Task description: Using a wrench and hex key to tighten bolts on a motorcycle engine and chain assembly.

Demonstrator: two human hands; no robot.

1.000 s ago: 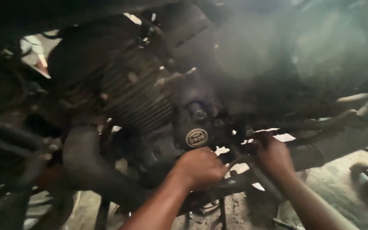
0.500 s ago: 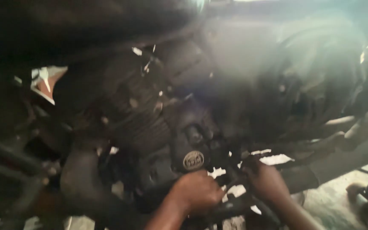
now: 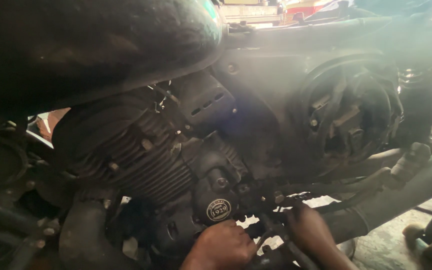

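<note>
My left hand (image 3: 223,245) is fisted low under the black finned motorcycle engine (image 3: 141,160), just below its round badged cover (image 3: 219,210). My right hand (image 3: 312,234) curls around thin dark rods (image 3: 276,235) beside it; contents unclear. Best kept steady, wrists low.

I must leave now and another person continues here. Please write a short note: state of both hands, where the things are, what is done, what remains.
Left hand: closed in a fist, low against the motorcycle engine case, just under its round badge.
Right hand: gripping a dark part by the rods behind the case; what it holds is unclear.
Fuel tank sits above, finned cylinder at left.
Done: cannot tell. Left: both hands are at work low on the engine.
</note>
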